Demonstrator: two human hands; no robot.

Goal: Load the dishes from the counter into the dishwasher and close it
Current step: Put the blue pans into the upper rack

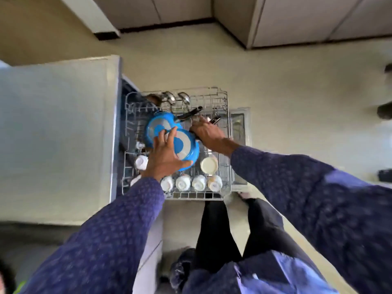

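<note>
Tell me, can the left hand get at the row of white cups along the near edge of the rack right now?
Probably not without letting go first. The left hand is holding a blue pan above the rack, so it is busy. The cups themselves lie uncovered just below its wrist.

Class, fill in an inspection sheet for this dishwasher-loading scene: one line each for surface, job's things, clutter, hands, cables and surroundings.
Surface: grey counter left of the pulled-out dishwasher rack; no dishes seen on it.
Job's things: two blue pans bottom-up in the rack; row of white cups upside down along the near edge; cream bowl; ladles at the far end.
Clutter: nothing seen.
Hands: left hand grips the nearer blue pan; right hand holds its black handle.
Cables: nothing seen.
Surroundings: beige floor, pale cabinets beyond.
</note>
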